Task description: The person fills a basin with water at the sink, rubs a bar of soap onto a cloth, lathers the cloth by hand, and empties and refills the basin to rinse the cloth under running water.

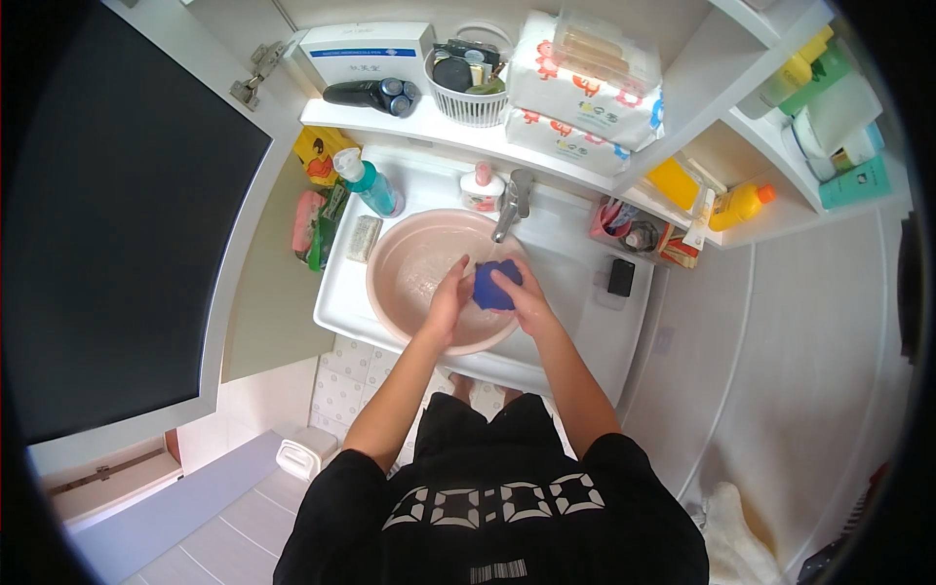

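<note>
A blue cloth or sponge is in my right hand, the thumb lying across its face. My left hand is beside its left edge, fingers stretched out and apart; whether it touches the blue piece is hard to see. Both hands are over a pink basin with water in it, which sits in the white sink. Just behind my right hand is the chrome faucet, its spout over the basin's rim.
A teal pump bottle, a white bottle with a pink cap and a greyish bar surround the basin. Above runs a shelf with a shaver, a basket and tissue packs. An open cabinet door stands left.
</note>
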{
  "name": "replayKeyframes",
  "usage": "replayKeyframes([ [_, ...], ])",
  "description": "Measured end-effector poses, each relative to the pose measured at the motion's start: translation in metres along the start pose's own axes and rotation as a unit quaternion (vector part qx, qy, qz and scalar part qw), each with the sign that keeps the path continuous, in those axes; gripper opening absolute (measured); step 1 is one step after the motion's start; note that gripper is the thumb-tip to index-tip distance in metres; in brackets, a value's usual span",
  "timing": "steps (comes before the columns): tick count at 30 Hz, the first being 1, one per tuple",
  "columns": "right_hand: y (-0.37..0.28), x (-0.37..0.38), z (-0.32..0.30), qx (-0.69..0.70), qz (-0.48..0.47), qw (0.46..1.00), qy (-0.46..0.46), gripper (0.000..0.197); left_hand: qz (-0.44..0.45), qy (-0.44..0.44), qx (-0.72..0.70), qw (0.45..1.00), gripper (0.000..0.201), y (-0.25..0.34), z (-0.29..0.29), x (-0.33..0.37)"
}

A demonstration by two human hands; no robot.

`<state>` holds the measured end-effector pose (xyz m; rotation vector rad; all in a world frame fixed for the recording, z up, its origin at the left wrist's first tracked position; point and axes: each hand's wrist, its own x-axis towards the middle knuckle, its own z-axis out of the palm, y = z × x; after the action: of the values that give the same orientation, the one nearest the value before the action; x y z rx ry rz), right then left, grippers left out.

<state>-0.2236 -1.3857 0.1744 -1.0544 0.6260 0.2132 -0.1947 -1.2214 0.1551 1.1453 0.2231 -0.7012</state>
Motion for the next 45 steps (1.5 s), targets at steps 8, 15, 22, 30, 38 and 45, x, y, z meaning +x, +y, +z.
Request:
replayKeyframes([
  [8,0.050,0.066,-0.004,0.046,0.021,0.998,0.045,0.038,0.190,0.412,0.500,0.738,0.088,-0.005,-0.077,-0.044],
  [15,0.052,0.066,0.008,0.073,0.108,0.988,0.081,0.037,-0.127,0.264,-0.042,0.955,0.081,-0.004,-0.080,-0.066],
  [22,0.061,0.062,0.012,0.176,0.156,0.972,0.016,0.038,-0.077,0.285,-0.029,0.955,0.067,-0.029,-0.084,-0.085],
  [30,0.057,0.047,0.016,0.247,0.082,0.964,-0.047,0.043,-0.032,0.292,-0.088,0.952,0.068,-0.032,-0.102,-0.133],
  [38,0.027,0.020,0.017,0.349,0.037,0.930,-0.107,0.050,0.010,0.310,-0.132,0.941,0.062,-0.039,-0.116,-0.180],
  [45,0.015,0.017,-0.005,0.298,0.028,0.951,-0.074,0.051,0.029,0.324,-0.141,0.935,0.059,-0.041,-0.134,-0.203],
])
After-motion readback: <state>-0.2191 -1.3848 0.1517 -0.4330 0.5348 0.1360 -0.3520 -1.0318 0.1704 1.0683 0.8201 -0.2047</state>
